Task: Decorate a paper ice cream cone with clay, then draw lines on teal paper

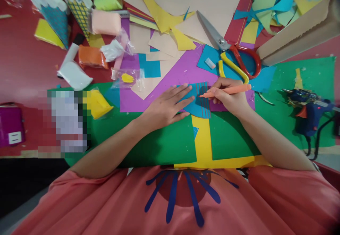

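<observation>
My left hand point(170, 104) lies flat with fingers stretched across a blue paper piece point(203, 104), pressing it on the coloured sheets. Several reddish lines run along the right part of that piece. In my right hand point(230, 95) is an orange felt-tip pen point(236, 89), its tip at the lines on the blue paper. Beneath lie a purple sheet point(127, 100), a green sheet point(159, 143) and a yellow strip point(203, 139). Beyond my right hand rest scissors point(216, 33) with red and yellow handles.
Paper cones with white tops point(54, 18) and packets of clay, one orange point(92, 56) and one yellow point(97, 104), lie to the left. A blue glue gun point(309, 118) with a cord sits at right, below a cardboard box point(297, 29). Paper scraps point(273, 4) fill the upper right.
</observation>
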Available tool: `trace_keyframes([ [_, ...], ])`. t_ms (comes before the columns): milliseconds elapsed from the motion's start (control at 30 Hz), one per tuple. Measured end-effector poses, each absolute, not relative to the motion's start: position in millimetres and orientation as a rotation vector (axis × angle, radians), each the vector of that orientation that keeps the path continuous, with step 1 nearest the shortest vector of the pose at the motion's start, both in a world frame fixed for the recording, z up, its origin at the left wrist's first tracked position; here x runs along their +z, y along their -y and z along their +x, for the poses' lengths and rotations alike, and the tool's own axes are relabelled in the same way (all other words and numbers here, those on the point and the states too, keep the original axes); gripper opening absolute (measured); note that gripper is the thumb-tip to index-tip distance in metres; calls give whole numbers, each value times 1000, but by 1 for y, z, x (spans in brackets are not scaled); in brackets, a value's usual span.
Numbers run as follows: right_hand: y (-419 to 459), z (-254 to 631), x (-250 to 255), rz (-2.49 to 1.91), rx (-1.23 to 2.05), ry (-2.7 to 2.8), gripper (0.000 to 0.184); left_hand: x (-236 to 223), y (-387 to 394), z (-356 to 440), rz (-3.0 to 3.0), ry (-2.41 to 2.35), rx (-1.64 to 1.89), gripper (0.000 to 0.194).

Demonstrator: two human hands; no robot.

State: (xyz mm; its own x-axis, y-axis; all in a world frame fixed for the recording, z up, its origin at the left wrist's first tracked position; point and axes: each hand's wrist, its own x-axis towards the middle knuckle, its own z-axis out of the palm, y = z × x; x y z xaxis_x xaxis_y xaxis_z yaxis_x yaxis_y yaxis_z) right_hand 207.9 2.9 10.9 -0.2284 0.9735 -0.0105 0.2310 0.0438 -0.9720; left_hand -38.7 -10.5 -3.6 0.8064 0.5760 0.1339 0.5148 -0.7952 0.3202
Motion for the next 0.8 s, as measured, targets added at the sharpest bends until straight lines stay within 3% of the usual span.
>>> trace_keyframes([
  [133, -2, 209, 10, -1224, 1263, 1465, 18, -2, 9, -39, 2690, -986, 358, 50],
  [500, -1, 208, 13, -1271, 1237, 1611, 19, -2, 8, -40, 2725, -881, 356, 44],
  [800, -2, 206, 13, -1285, 1187, 1706, 30, -1, 11, -38, 2728, -906, 390, 41],
])
